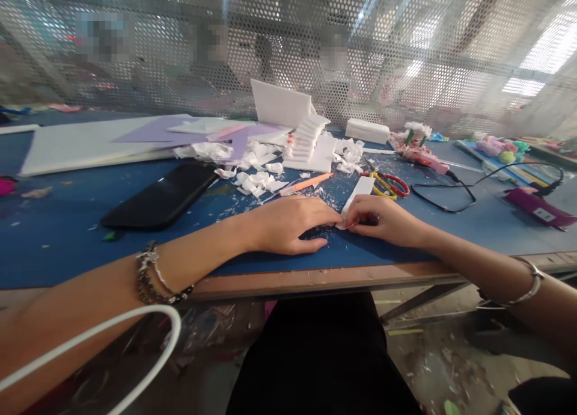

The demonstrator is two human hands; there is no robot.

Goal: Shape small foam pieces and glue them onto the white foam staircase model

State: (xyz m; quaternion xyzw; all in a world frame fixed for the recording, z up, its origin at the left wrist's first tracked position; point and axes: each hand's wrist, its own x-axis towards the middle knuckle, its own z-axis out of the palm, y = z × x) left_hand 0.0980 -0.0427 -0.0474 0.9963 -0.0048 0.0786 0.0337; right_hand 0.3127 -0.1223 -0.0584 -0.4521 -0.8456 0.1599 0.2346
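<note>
Near the front of the blue table, my right hand [383, 219] pinches the near end of a white foam strip [359, 192] between thumb and fingers. My left hand [295, 222] lies low over the tabletop, fingers stretched towards that same end, with the fingertips touching it; its thumb is apart from the fingers. Just beyond my left hand lies an orange craft knife [306, 184]. Scissors with red and yellow handles [385, 185] rest past the strip, beside my right hand.
A black phone-like slab [162, 195] lies left. Behind are white foam sheets [90, 141], a stack of white strips [306, 139] and torn scraps [256, 183]. To the right are a pink glue gun [428, 161] with black cord and a purple box [538, 207]. Perforated metal mesh [288, 48] stands behind.
</note>
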